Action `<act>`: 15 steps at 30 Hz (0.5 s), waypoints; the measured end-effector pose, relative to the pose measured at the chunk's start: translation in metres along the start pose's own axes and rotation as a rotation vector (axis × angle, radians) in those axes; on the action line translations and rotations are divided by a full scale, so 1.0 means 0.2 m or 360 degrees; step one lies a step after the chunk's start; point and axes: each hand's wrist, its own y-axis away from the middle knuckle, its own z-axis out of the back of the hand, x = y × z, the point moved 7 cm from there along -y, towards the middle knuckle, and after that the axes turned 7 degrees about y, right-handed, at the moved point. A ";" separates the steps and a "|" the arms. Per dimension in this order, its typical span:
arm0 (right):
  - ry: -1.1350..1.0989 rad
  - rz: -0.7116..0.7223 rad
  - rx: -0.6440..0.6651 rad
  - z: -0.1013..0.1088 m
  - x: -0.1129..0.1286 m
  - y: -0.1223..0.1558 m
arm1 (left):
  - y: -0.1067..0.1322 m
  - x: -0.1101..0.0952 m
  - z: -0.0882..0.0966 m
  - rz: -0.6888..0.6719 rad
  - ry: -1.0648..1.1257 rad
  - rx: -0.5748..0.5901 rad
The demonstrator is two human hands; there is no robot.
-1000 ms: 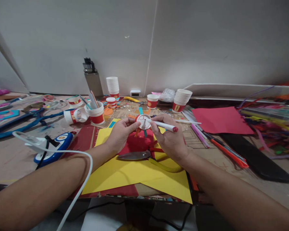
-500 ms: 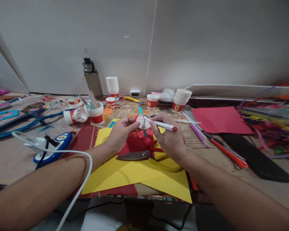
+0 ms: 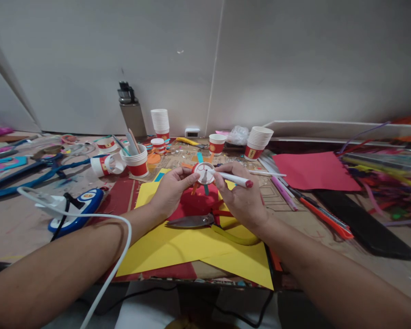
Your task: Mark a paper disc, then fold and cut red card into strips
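Between the fingers of my left hand (image 3: 173, 189) is a cut-down paper cup (image 3: 204, 174), its round white bottom facing me. Reddish lines divide that white face, and teal and orange strips stick out around it. My right hand (image 3: 245, 196) grips a white marker (image 3: 234, 178) with a red end, its tip at the white face. Below both hands, scissors (image 3: 192, 222) with yellow and red handles lie on red paper (image 3: 193, 205) and yellow paper (image 3: 154, 246). The right hand partly covers the scissor handles.
On the left are a blue power strip (image 3: 92, 201) with a white cable, and a cup (image 3: 137, 168) holding pens. Cup stacks (image 3: 260, 137) stand near the wall. Rightward lie red paper (image 3: 315, 170), an orange-red cutter (image 3: 325, 218), a black flat object (image 3: 370, 228) and colourful strips.
The marker's tip has shifted slightly left over the white cup bottom. Both hands and everything else stay nearly in place.
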 end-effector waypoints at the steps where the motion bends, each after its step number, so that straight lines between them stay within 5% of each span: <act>1: 0.0002 -0.0001 0.0001 0.00 0.00 0.00 | 0.00 0.00 0.00 0.0002 0.0004 -0.0003; 15: -0.0012 0.0012 -0.0016 0.01 0.00 0.00 | 0.00 -0.01 -0.01 0.0000 0.0004 0.0005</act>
